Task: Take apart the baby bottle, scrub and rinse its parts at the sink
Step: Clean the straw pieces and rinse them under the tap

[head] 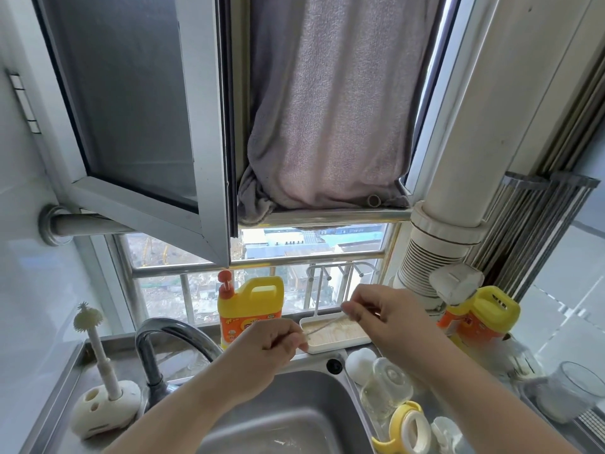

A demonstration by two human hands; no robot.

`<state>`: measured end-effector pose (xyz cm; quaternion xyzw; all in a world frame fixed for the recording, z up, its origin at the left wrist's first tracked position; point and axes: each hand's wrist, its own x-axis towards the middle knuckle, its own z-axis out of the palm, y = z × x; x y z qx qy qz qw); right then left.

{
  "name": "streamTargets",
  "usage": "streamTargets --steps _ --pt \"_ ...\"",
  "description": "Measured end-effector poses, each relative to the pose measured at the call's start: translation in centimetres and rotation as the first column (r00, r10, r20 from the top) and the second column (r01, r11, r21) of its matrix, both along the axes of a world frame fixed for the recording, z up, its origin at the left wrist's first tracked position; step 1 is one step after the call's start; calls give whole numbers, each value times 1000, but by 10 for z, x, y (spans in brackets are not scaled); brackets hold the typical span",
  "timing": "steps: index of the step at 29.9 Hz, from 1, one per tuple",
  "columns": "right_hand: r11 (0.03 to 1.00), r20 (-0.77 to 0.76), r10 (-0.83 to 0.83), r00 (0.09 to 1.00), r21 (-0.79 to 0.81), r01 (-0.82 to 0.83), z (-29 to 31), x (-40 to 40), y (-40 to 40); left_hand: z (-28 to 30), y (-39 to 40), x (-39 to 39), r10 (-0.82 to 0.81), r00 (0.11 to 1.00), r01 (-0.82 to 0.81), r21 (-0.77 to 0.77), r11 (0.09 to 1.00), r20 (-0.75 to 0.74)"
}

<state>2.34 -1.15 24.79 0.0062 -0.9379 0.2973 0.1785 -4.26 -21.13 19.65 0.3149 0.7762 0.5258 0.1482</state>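
Note:
Above the steel sink [288, 417], both my hands hold a thin pale straw-like tube [324, 326] between them. My left hand [268, 345] pinches its lower left end, my right hand [383, 316] pinches its upper right end. On the counter to the right lie the clear baby bottle body [386, 391], a yellow handled collar ring [409, 430], a clear small part [447, 434] and a white rounded cap [360, 360]. A white bottle brush [95, 348] stands upright in its holder at the left.
A curved tap [170, 339] rises left of the basin. A yellow detergent jug [250, 309] and a white tray [337, 334] stand by the window sill. Another yellow jug [474, 319] and a glass jar [573, 388] crowd the right counter. An open window sash [147, 126] hangs overhead.

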Motion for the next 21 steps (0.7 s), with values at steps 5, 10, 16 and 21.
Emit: streamTargets --steps 5,10,16,21 --pt "998 32 41 999 41 -42 1 5 -1 1 0 1 -23 1000 23 6 1000 -14" --pt "997 -12 -64 998 -46 63 -3 14 7 1 -1 0 23 999 -25 43 999 45" --pt "993 35 -95 995 -60 97 -18 20 10 -4 -4 -1 6 990 -17 83 996 138" --pt "995 20 -77 997 -59 78 -14 17 5 -3 -5 2 -30 999 29 5 1000 46"
